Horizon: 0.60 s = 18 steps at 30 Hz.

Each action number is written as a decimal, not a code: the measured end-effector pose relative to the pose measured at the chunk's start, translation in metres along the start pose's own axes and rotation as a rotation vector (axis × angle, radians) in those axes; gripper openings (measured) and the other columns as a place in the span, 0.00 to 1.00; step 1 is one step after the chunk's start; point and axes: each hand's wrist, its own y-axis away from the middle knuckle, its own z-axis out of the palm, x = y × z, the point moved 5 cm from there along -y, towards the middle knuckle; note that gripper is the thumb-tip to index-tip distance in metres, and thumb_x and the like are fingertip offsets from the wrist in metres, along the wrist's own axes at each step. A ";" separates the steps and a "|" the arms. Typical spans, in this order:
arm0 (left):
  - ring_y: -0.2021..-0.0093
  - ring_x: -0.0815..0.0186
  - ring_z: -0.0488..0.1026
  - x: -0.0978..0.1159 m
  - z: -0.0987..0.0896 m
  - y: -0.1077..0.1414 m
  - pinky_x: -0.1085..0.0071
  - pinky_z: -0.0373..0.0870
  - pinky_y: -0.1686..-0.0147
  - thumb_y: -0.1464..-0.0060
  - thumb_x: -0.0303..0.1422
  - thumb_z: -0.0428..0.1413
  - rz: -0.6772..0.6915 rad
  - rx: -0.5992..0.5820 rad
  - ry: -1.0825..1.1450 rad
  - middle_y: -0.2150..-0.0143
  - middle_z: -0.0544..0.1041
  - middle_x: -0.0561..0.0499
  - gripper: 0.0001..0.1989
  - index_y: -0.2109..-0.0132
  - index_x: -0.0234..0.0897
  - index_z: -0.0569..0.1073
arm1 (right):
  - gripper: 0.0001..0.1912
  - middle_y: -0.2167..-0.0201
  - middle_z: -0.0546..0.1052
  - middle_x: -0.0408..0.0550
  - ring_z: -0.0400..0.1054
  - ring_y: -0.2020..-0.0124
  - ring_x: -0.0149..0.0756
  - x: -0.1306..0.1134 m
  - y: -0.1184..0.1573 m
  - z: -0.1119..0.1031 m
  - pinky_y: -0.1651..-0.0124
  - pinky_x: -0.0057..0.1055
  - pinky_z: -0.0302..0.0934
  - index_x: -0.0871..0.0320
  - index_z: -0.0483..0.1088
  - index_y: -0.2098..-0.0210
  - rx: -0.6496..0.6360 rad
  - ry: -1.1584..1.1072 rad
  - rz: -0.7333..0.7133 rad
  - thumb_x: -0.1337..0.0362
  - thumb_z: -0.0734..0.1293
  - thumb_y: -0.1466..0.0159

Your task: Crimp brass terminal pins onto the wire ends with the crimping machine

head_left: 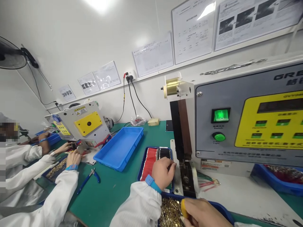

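- White-walled workshop room, with printed sheets (194, 31) pinned along the wall and a wall fan (11, 53) at 10 o'clock of the view
- Green desk (104, 201) running across the view beneath everything
- Terminal crimping machine (248, 126) at 3 o'clock, with a grey front, a yellow control panel (272, 119), a lit green rocker switch (220, 115) and a brass reel (171, 88) at its upper left
- Left hand (163, 173) at 6 o'clock, blue wristband on the wrist, fingers (169, 165) curled and bunched at the edge of a blue tray of red and black wires (151, 160), just beside the machine's press (186, 176); any hold on a wire impossible to tell
- Right hand (201, 214) at 5 o'clock, fingers (196, 209) curled closed round a yellow object (184, 208), just above a blue tray of brass terminals (170, 212)
- Short coloured wires (208, 183) fanned out just right of the press
- Blue tray of red-and-brass pieces (276, 179) at 4 o'clock, cut off by the frame
- Bare blue plastic tray (118, 148) near the centre, blue-handled pliers (88, 179) at 8 o'clock
- Second crimping machine (80, 123) at 9 o'clock, a co-worker's white sleeve (47, 195) and hand (73, 159) just before it
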 end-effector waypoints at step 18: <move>0.66 0.70 0.71 -0.010 -0.001 0.002 0.75 0.65 0.63 0.48 0.23 0.46 -0.101 0.029 0.207 0.65 0.76 0.53 0.19 0.50 0.37 0.72 | 0.09 0.74 0.72 0.40 0.67 0.72 0.34 0.004 -0.003 -0.001 0.70 0.27 0.52 0.59 0.67 0.72 -0.117 -0.233 0.017 0.75 0.69 0.39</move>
